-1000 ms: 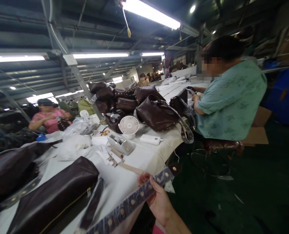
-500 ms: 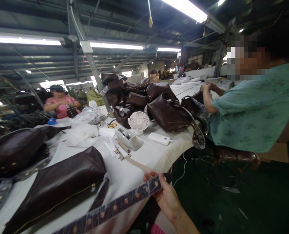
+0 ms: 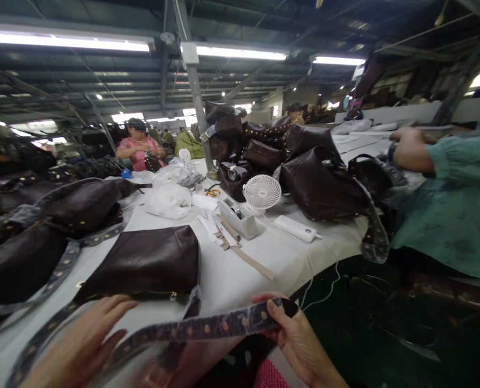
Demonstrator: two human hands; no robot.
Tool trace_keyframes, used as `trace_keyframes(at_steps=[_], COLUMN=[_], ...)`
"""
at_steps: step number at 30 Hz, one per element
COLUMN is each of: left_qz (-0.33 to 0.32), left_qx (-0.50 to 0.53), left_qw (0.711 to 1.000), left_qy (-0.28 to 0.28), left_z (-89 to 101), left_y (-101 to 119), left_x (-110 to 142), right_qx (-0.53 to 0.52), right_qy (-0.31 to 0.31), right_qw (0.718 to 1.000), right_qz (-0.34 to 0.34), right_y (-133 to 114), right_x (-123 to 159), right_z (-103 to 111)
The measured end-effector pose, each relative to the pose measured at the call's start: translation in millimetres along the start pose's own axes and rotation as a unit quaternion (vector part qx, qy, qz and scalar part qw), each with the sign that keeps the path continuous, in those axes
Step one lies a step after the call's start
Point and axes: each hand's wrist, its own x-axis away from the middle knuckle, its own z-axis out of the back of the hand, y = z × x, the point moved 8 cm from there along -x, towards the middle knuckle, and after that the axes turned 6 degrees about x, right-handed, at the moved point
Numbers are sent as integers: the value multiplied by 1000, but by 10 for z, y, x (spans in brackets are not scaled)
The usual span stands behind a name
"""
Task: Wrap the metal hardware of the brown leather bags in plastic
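Observation:
A dark brown studded bag strap (image 3: 207, 326), wrapped in clear plastic, stretches across the front of the table. Near its end my right hand (image 3: 292, 328) grips it between thumb and fingers. At the lower left is my left hand (image 3: 86, 334), slightly blurred, its fingers stretched out and apart. It hovers over or rests by the strap's other stretch; whether they touch I cannot tell. Just beyond it lies a dark brown leather bag (image 3: 155, 258), with a zipper pull showing at its lower edge.
More brown bags (image 3: 25, 264) lie at the left, and a heap of them (image 3: 313, 183) stands at the back. A white fan (image 3: 262, 192), tape dispenser (image 3: 240, 221), power bank (image 3: 296, 228) and paper strips sit mid-table. A co-worker's arm (image 3: 413, 151) is at the right.
My left hand has come into view at the lower left. The view has swung right. The strap, straight before, now sags in a curve, while my right hand keeps its hold.

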Motion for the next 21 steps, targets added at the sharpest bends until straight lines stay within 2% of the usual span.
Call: trace_keyframes(at_steps=[2,4,6,9,12,14,17,19,21], left_qz=[-3,-38,-74,-88,-118,-146,-175,-181,-179], left_qx=[0,18,34,-4,-87,-122,-132,-132,-141], left_qw=[996,993,993,996,987,979,976,972,967], left_qy=[-84,-108,-84,1,68,67,1,-65,-112], left_z=[-380,-731,-1013,-1253,-1285,-1227,-1068,-948,-813], left_y=[271,635,922,1035,989,948,891,861,838], left_x=[-55,-115,-173,-198,-125,-86,-113,-169,-232], right_qx=[11,16,4,-19,14,78,175,219,250], right_qy=[-35,-63,-68,-30,-10,-17,-77,-169,-270], right_qw=[999,998,998,999,1000,997,981,959,923], right_qz=[0,-5,-14,-21,-20,-16,-33,-68,-114], right_y=[-39,-77,-93,-68,-36,-41,-46,-3,81], right_x=[29,48,58,61,68,70,63,79,141], right_z=[-225,-426,-554,-560,-445,-368,-390,-554,-780])
